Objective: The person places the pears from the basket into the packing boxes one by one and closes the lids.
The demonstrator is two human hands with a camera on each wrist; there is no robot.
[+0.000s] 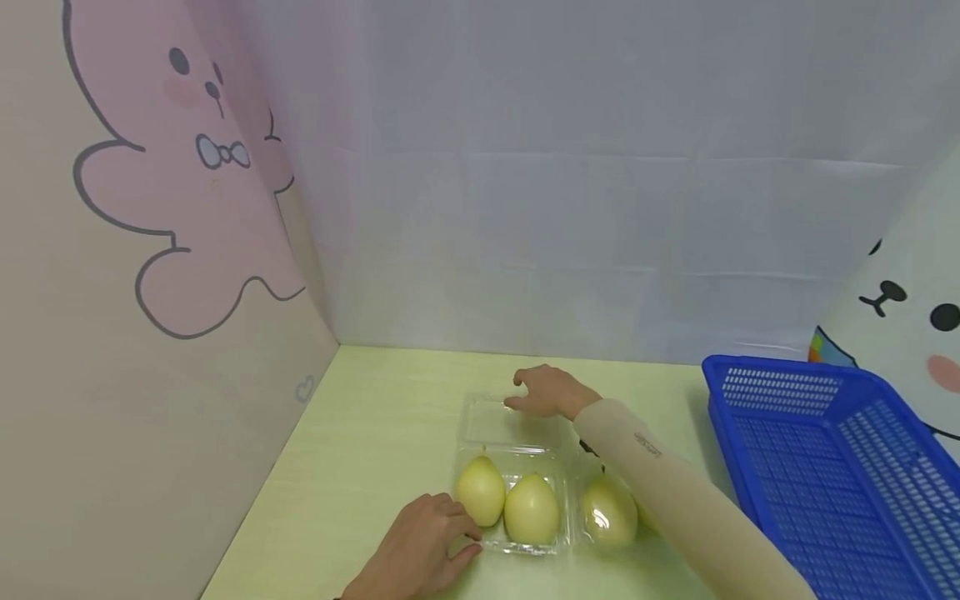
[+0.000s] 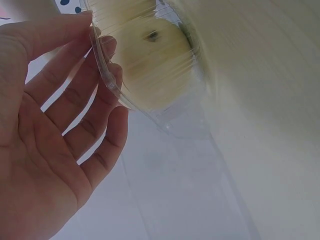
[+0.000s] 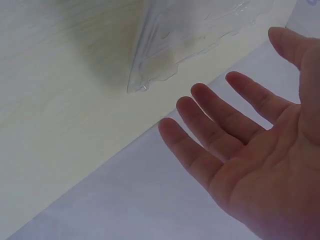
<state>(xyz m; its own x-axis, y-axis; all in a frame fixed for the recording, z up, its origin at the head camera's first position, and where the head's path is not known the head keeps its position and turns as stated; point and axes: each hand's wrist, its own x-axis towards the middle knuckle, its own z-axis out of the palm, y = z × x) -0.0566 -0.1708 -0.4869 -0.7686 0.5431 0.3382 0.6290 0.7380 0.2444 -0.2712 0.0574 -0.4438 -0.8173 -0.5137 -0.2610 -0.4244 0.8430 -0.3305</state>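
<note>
A clear plastic clamshell tray [image 1: 525, 548] lies on the pale green table and holds two yellow pears [image 1: 480, 490] [image 1: 531, 508]. A third pear [image 1: 607, 510] sits just to their right, partly behind my right forearm. My left hand [image 1: 450, 537] rests its straight fingers against the tray's front left rim; in the left wrist view the fingertips [image 2: 107, 47] touch the rim beside a pear [image 2: 150, 55]. My right hand [image 1: 536, 392] is open over the far edge of the flat clear lid [image 1: 487, 421]. Its fingers [image 3: 220, 107] are spread near the lid's corner [image 3: 200, 30].
A large blue mesh basket [image 1: 825, 450] stands at the right, close to my right forearm. Cartoon-printed panels wall in the table [image 1: 375, 433] on the left, back and right. Bare tabletop lies left of the tray.
</note>
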